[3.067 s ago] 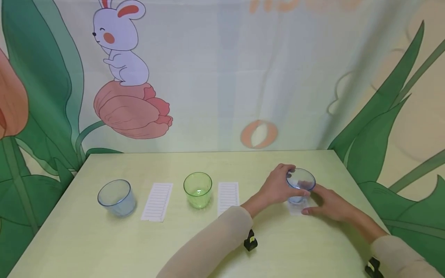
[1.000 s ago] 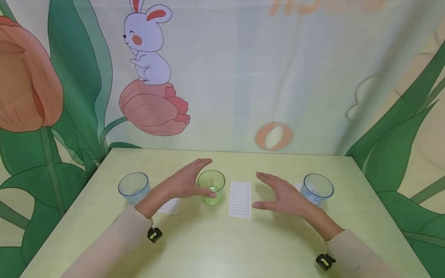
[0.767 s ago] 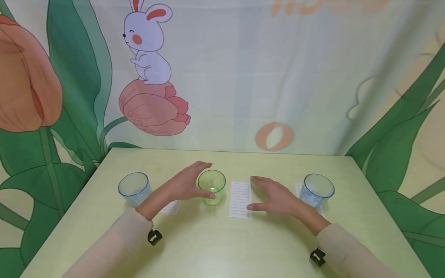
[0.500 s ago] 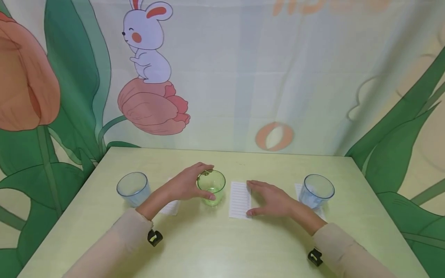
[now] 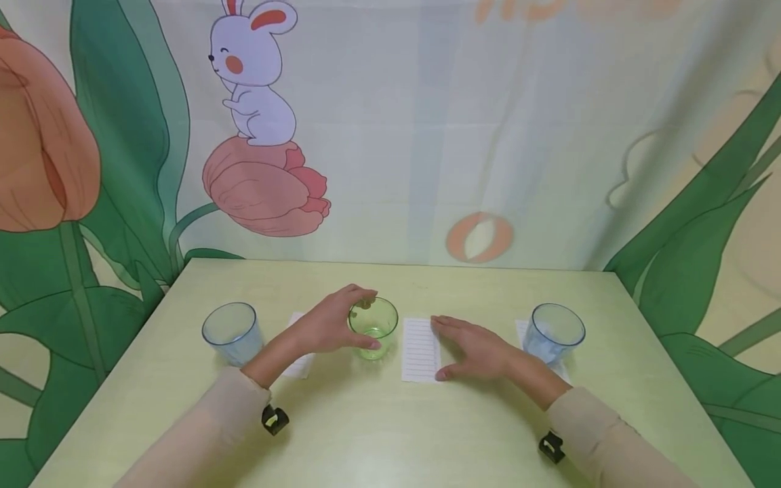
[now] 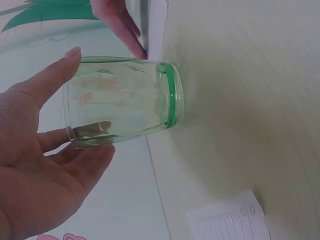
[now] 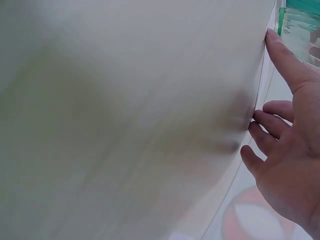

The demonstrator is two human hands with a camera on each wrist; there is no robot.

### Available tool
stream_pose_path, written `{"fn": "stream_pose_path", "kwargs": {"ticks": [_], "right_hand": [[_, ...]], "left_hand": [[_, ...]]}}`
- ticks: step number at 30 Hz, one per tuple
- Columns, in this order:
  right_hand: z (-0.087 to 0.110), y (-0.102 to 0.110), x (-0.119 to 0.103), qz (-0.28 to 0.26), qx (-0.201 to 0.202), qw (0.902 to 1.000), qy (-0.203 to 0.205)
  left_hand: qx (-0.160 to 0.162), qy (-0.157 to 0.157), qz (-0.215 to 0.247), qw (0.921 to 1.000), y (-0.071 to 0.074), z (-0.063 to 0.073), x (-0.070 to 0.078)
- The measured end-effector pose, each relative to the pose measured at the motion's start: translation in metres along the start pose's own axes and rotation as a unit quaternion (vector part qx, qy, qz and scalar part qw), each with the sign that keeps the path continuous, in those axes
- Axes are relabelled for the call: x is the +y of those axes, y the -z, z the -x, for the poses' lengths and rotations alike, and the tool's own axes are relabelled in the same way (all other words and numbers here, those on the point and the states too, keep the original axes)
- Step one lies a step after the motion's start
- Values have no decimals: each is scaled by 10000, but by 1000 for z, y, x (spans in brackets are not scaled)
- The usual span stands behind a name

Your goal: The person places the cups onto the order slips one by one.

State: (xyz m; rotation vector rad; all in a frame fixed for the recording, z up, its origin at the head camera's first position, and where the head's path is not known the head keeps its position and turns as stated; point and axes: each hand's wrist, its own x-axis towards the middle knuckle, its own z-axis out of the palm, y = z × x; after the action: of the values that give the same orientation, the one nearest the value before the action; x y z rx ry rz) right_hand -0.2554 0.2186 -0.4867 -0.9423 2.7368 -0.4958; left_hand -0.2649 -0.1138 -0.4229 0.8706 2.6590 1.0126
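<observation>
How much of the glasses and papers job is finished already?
Maybe a third. Done, it seems: the far-right blue glass stands on a slip. In hand: the left hand grips the green glass, while the right hand touches the lined paper beside it. Probably to do: the far-left blue glass, standing apart from the nearby sheet.

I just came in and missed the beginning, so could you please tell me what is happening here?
A person's left hand holds a green glass near its rim, with the thumb on the near side. The right hand touches the right edge of a lined paper beside that glass. On the same table, one blue glass stands towards the left end, and another blue glass towards the right, over a second paper.
</observation>
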Motion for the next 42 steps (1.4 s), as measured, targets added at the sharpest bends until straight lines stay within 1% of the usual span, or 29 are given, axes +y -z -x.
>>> {"fn": "stream_pose_path", "kwargs": {"ticks": [5, 9, 13, 17, 21, 27, 32, 35, 39, 42], "right_hand": [[0, 3, 3, -251, -116, 9996, 35], [0, 3, 5, -366, -108, 9992, 74], [0, 3, 7, -452, -44, 9989, 143], [0, 1, 9, -528, 19, 9983, 245], [0, 0, 9, -538, 54, 9981, 301], [2, 2, 9, -661, 1, 9977, 145], [2, 3, 6, -640, -32, 9979, 42], [3, 3, 6, -646, -1, 9979, 28], [3, 2, 7, -614, 143, 9980, -19], [3, 6, 7, -651, 255, 9975, -64]], "left_hand": [[186, -155, 65, 9997, -12, -10, 11], [326, -228, 183, 9990, -23, -20, 22], [339, -253, 253, 9988, -33, -29, 30], [261, -211, 188, 9993, -44, -36, 34], [240, -124, 115, 9996, -51, -40, 36], [268, -102, 121, 9995, -59, -45, 38], [293, -49, 189, 9994, -63, -43, 37], [227, 71, 292, 9993, -64, -41, 34], [70, 311, 470, 9984, -64, -33, 28], [-11, 426, 590, 9973, -61, -19, 22]]}}
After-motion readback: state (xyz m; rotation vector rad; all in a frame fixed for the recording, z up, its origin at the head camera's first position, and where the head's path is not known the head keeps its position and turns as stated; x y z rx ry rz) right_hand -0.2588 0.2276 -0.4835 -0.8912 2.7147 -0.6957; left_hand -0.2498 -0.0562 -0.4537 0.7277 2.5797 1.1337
